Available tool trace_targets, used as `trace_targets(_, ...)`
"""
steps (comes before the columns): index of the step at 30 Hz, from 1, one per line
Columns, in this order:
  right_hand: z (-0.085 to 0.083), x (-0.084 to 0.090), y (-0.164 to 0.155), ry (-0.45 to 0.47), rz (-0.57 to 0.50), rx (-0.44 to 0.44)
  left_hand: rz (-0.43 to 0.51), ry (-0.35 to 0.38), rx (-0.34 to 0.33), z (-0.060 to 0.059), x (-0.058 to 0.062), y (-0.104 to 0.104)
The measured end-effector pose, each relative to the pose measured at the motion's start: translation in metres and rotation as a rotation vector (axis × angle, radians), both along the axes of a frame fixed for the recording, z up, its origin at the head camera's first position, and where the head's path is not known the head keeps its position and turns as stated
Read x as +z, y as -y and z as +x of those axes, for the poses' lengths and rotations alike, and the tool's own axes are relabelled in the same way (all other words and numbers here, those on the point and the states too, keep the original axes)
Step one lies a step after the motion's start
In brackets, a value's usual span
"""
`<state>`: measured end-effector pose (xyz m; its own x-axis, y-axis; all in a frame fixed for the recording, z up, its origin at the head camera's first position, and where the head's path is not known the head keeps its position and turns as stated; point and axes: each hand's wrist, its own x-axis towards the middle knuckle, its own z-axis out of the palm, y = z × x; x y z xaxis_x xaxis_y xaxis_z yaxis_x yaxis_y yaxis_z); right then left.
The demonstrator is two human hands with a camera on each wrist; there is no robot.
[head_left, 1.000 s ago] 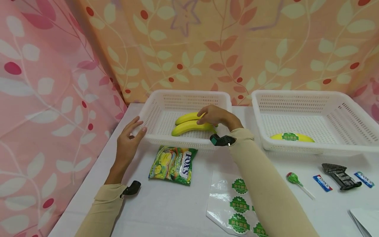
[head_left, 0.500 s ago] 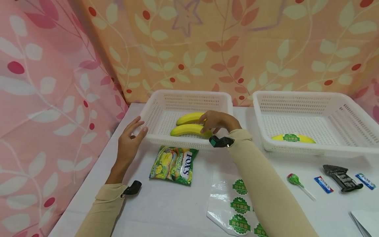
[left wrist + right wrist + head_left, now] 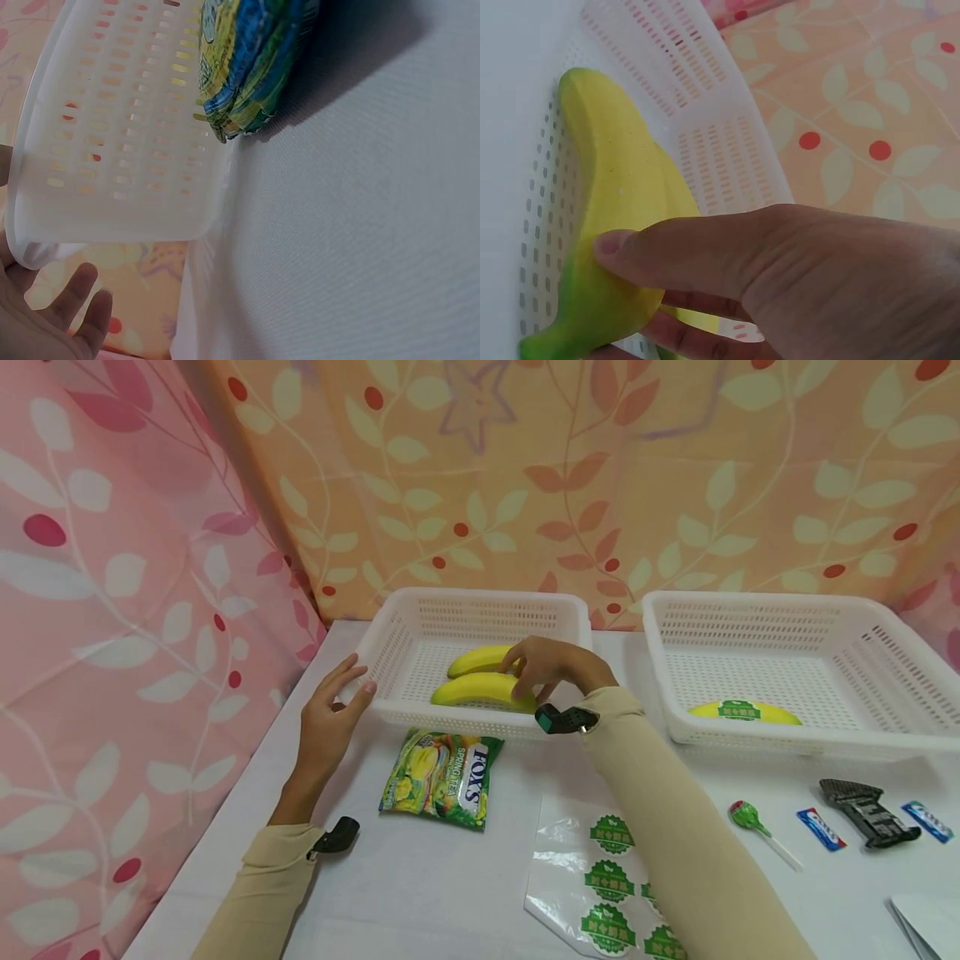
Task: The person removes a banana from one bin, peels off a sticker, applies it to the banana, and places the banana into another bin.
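My right hand (image 3: 553, 662) grips the nearer of two yellow bananas (image 3: 476, 688) in the left white basket (image 3: 420, 710). In the right wrist view the thumb presses on the side of this banana (image 3: 619, 165), near its green stem end, with fingers curled round below. The second banana (image 3: 476, 660) lies behind it, partly hidden by the hand. My left hand (image 3: 326, 718) rests at the left front corner of the same basket, thumb and fingers spread. The left wrist view shows its fingers (image 3: 75, 296) beside the basket's corner.
A green candy bag (image 3: 442, 779) lies before the left basket. The right white basket (image 3: 810, 739) holds a banana with a sticker (image 3: 742, 712). A sticker sheet (image 3: 555, 877), lollipop (image 3: 750, 818), black-wrapped candy (image 3: 873, 817), two small blue-wrapped sweets (image 3: 821, 828) and tweezers (image 3: 911, 927) lie on the table.
My right hand has come down onto the nearer banana and taken hold of it; that banana has shifted slightly apart from the far one. The left hand stays at the basket corner.
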<state>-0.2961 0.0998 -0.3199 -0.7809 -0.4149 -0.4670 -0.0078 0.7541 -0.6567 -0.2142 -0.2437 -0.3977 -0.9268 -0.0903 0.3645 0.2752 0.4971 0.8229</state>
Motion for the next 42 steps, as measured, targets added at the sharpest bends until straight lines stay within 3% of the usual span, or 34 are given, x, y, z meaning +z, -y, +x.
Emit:
trace_targets(7, 0.004, 0.010, -0.012, -0.113, -0.092, 0.011, -0.014, 0.008, 0.000, 0.000, 0.000, -0.001)
trace_targets(15, 0.020, 0.039, -0.037, -0.254, -0.192, 0.029, -0.016, 0.002, 0.010, 0.000, -0.001, 0.000)
trace_targets(25, 0.062, 0.062, -0.086, -0.422, -0.186, 0.002, 0.000, -0.012, -0.006, -0.003, -0.002, -0.003)
trace_targets(33, 0.108, 0.051, -0.119, -0.531, -0.133, 0.004, -0.006, -0.013, -0.001, -0.002, -0.002, -0.004)
trace_targets(42, 0.145, 0.027, -0.152, -0.467, -0.121, -0.031, -0.023, -0.015, 0.021, 0.000, -0.003, -0.002)
